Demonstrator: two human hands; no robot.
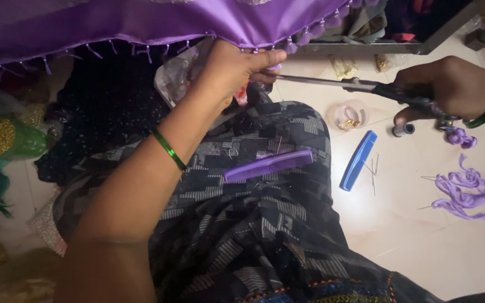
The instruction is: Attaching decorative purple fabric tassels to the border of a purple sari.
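Left hand [237,70] grip pinching purple fabric hem [254,28] at 12 o'clock; right hand [450,87] grip closed on scissors [360,86], blades pointing 9 o'clock.

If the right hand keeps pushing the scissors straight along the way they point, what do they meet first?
Probably the left hand: the right hand aims the scissors leftward, tips near its fingers and the purple tassel they pinch; depth is unclear.

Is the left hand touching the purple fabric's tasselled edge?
Touching. The head view shows the left hand pinching the purple fabric at its fringe, while scissors in the right hand point toward it.
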